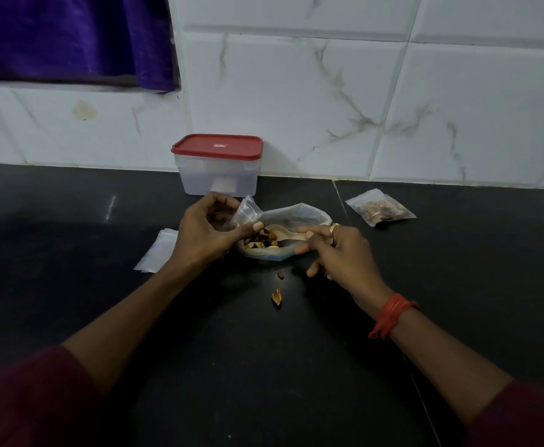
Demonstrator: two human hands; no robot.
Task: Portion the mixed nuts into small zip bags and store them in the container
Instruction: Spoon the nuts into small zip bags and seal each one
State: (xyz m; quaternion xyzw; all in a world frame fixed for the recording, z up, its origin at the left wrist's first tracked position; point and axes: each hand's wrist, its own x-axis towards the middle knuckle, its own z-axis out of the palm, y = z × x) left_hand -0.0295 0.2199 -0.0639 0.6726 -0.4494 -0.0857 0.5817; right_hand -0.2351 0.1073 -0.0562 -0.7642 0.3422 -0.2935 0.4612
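Counter (70, 253): left hand (209, 233) pinches bag (248, 209), right hand (341, 253) spoon (291, 235).

Single view, head-worn and wide-angle. It faces forward and down across the dark worktop (70, 253) towards its far edge, where the tiled wall (328, 91) rises. Close range: left hand (206, 235) and right hand (340, 253) sit mid-frame, arms (128, 317) rising from the lower corners.

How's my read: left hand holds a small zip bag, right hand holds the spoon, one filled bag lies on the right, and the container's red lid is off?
No: the head view shows the red lid on the container. The rest stands: left hand holds a small zip bag, right hand holds the spoon, one filled bag lies on the right.
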